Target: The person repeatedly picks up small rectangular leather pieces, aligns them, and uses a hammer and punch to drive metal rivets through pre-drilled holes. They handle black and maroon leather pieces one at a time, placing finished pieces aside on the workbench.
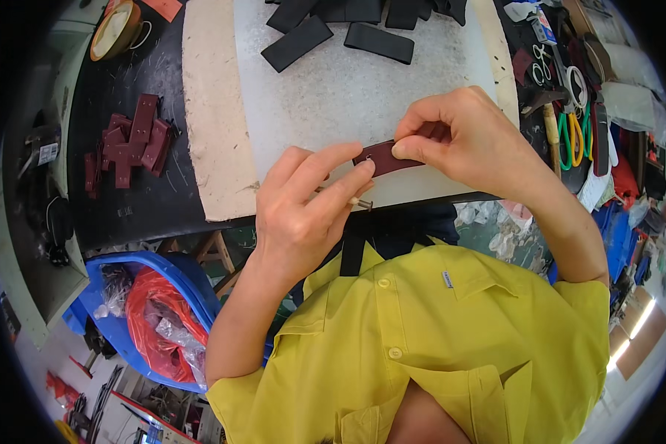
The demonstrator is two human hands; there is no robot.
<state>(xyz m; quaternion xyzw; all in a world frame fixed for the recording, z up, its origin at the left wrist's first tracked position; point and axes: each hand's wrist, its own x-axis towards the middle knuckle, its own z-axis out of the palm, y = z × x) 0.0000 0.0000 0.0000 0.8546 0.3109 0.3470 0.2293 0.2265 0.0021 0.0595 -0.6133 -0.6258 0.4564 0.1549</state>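
Yellow shirt fabric [459, 333] lies closest to my lens, worn by the person whose two hands I am watching. Going from the left, I see a blue tub [196, 287] holding red and clear plastic, and beyond it a heap of maroon pieces [129, 144] on the black table [174, 214]. Next comes the left hand [303, 203], a thin tool [362, 203] caught between its fingers, its fingertips at the left end of a maroon strip [387, 160]. That strip is between both hands, over the near part of a pale board [216, 148]. Black bands [297, 44] lie farther off. I see the right hand [459, 137] pinching the strip's other end, thumb against forefinger. Rightmost, green-handled scissors [562, 144].
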